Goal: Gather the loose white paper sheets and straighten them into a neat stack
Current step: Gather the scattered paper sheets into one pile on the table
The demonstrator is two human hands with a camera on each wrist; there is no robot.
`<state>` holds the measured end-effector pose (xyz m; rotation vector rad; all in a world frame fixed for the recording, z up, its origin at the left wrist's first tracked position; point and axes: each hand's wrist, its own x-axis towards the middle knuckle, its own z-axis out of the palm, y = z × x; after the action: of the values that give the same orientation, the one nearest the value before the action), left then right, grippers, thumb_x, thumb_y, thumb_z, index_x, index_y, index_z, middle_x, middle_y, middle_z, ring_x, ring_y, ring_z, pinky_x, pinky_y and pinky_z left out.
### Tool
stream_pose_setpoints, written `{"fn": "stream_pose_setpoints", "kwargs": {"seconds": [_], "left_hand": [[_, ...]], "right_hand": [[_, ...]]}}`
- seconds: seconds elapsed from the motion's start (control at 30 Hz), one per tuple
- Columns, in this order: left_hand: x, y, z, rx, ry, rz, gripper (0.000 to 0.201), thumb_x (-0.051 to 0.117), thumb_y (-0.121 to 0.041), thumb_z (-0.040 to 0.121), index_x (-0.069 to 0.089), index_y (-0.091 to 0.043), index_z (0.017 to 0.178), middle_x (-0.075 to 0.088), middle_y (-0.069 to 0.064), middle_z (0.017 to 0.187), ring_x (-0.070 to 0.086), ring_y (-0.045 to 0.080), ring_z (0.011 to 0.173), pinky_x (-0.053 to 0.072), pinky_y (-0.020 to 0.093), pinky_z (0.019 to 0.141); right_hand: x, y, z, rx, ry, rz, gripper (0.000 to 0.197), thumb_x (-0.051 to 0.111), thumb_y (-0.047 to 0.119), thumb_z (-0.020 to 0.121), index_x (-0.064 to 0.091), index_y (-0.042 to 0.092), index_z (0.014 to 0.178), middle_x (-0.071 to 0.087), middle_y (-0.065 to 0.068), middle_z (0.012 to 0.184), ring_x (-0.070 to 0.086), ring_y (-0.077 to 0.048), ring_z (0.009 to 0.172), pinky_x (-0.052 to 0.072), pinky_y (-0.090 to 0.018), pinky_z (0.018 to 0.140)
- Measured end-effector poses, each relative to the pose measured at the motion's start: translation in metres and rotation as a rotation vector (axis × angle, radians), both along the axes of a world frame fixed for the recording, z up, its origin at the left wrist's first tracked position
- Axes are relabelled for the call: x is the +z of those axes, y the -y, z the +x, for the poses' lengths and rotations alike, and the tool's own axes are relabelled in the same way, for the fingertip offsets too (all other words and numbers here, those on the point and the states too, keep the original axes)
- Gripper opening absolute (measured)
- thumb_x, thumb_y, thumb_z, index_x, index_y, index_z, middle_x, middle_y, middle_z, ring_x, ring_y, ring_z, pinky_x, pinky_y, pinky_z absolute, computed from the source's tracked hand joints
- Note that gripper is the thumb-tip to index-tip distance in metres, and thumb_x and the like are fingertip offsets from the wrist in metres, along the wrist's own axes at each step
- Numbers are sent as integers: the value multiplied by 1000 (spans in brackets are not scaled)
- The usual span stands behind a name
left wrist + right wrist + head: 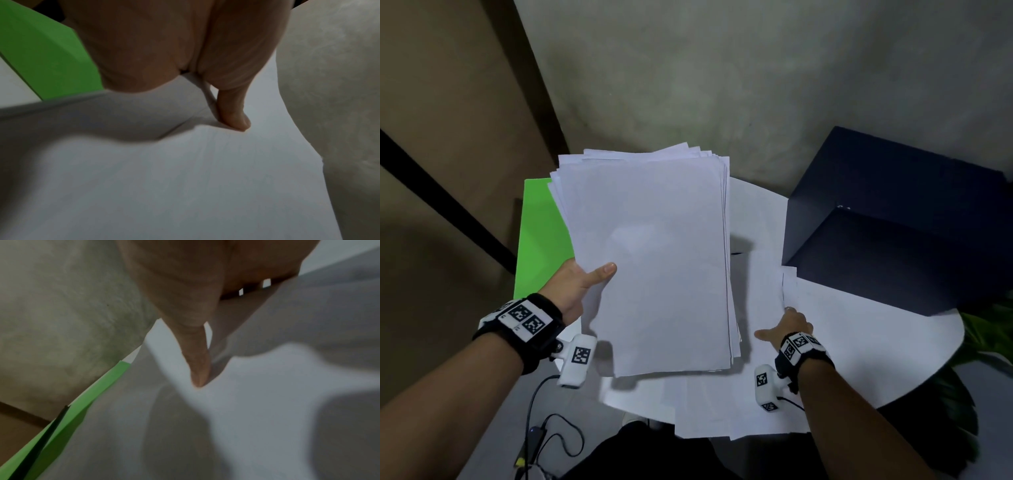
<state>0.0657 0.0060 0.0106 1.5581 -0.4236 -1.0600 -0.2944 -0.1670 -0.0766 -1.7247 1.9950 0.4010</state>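
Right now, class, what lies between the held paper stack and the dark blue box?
In the head view, loose white sheets on the round white table lie between stack and box.

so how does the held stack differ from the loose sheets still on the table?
The held stack is lifted, gripped by the left hand; the loose sheets lie flat on the table. The stack is many sheets roughly aligned, edges fanned; the loose ones are spread and overlapping, the right hand touching one. Both are plain white.

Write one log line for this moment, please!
left hand: holds uneven white paper stack | right hand: on loose white sheets | stack: unstraightened
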Motion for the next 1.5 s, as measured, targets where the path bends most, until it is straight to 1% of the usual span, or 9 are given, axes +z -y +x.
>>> {"fn": "stream_pose_setpoints", "kwargs": {"seconds": [0.3,0.57,0.77,0.9,0.97,1.07,1.17,1.27,1.5], "left_hand": [[-25,7,-23,-53,17,256,49,80,-43,72,41,-12,67,39,-5,52,34,19,60,31,31,64],[-72,6,-37,-395,545,724,46,75,-46,78,66,-2,87,63,9,74,59,23,67,44,28,61],[-74,11,-24,-161,160,496,63,46,-54,94,58,0,122,62,24,126,60,36,115,45,46,102],[-100,10,-6,9,-236,455,108,43,-87,69,47,-4,139,53,13,141,54,34,125,40,50,109],[-96,11,-11,-27,-159,493,127,49,-95,53,44,-4,142,48,14,147,50,34,130,38,50,111],[-67,17,-31,-247,254,601,80,59,-59,85,48,4,134,60,17,129,57,33,120,46,40,101],[-76,16,-34,-335,513,687,41,67,-30,88,49,-2,111,58,10,99,59,33,106,42,34,78],[-78,17,-31,-369,542,700,49,68,-28,88,45,-2,123,58,16,119,55,34,115,41,36,87],[-76,18,-25,-380,585,692,49,68,-28,89,45,2,121,56,20,124,49,27,101,37,33,84]], "right_hand": [[95,-13,-10,-102,518,-363,36,72,13,84,62,13,119,69,-8,110,65,-31,104,49,-32,89],[228,7,-10,-142,1005,-653,26,79,13,72,67,28,90,75,4,91,73,-15,83,57,-30,73],[147,19,32,-183,1060,-307,40,83,2,72,64,16,103,74,-2,100,70,-17,84,57,-34,81],[70,6,70,-77,770,-123,59,75,5,82,48,11,134,61,-8,127,61,-25,113,47,-30,95],[40,-11,87,72,574,-8,65,63,10,92,31,7,149,47,-12,147,48,-27,133,35,-28,110],[14,-35,97,203,468,50,61,54,18,98,28,4,151,35,-12,155,35,-26,142,24,-27,115],[6,-35,61,38,285,-107,69,59,36,92,29,13,151,28,-5,156,33,-31,140,34,-45,113],[7,-27,10,-183,38,-123,84,66,46,85,25,14,151,29,-6,153,35,-34,134,40,-52,102],[7,-19,-22,-361,318,-108,82,76,25,83,30,8,149,50,-18,143,51,-36,129,47,-42,103]]}}
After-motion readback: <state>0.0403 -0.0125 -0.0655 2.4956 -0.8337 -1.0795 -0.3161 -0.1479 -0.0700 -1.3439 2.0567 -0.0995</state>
